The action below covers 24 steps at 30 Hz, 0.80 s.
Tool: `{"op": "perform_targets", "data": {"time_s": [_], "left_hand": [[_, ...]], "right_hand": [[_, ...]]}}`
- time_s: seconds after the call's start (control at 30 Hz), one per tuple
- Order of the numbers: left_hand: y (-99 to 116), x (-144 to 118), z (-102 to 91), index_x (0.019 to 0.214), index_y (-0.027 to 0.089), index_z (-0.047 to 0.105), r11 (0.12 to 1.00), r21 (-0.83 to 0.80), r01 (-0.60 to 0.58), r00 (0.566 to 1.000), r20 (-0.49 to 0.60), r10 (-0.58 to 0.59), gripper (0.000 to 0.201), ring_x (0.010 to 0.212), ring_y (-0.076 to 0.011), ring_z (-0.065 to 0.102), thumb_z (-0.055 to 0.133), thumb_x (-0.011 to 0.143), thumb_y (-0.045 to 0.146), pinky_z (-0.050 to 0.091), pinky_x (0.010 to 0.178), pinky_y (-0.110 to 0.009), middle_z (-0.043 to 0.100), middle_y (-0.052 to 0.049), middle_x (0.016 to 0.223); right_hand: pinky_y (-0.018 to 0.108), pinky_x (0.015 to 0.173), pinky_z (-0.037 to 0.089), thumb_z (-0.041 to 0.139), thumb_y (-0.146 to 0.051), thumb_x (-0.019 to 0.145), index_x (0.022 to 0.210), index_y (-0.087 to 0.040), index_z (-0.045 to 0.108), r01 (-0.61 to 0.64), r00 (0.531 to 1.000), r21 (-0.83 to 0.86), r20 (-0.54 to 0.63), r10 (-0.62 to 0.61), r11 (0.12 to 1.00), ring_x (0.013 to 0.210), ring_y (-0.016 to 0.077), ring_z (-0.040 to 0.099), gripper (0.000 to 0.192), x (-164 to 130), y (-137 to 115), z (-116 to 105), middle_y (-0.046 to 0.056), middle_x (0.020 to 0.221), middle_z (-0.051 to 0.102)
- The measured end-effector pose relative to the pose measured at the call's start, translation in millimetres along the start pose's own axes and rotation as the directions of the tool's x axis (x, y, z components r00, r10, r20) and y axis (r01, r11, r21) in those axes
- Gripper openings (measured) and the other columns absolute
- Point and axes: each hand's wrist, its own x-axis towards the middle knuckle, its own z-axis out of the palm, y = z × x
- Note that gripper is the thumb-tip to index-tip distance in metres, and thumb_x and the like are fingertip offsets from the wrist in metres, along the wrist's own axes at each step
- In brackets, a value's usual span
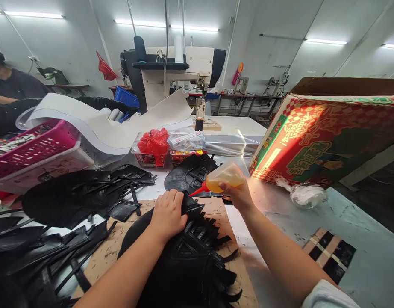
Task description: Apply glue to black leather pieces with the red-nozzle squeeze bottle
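Sewing machines fill the back. Low in the frame, the left hand presses a black piece; the right hand grips a glue bottle. Many pieces wait at left.

Head camera looks forward and down, close over the worktable.

Pink basket, printed carton, sewing machine

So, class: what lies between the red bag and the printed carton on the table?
In the head view, a clear packet beside the red bag, then shiny folded plastic sheet running to the carton.
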Motion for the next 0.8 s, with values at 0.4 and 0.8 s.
{"op": "perform_targets", "data": {"time_s": [0.4,0.8], "left_hand": [[0,0,1.8,0.091,0.02,0.047,0.999,-0.04,0.018,1.0,-0.015,-0.018,0.028,0.094,-0.0282,0.049,0.052,0.064,0.018,0.038,0.081,-0.039,0.054,-0.01,0.1],[0,1,2.2,0.088,0.022,0.045,0.993,-0.107,0.049,0.998,-0.022,-0.051,0.026,0.093,-0.0281,0.05,0.05,0.063,0.017,0.039,0.081,-0.04,0.054,-0.009,0.097]], "right_hand": [[0.025,0.042,0.051,0.085,-0.028,0.049,0.091,-0.023,0.057,-0.003,0.998,-0.027,-0.065,0.002,1.0,0.059,0.0173,0.059,0.05,-18,1,-22,-0.002,0.07,0.062],[0.025,0.044,0.05,0.086,-0.027,0.046,0.097,-0.023,0.057,-0.002,0.992,-0.026,-0.124,-0.001,1.0,0.06,0.0162,0.056,0.06,-32,1,-37,-0.004,0.071,0.06]]}}
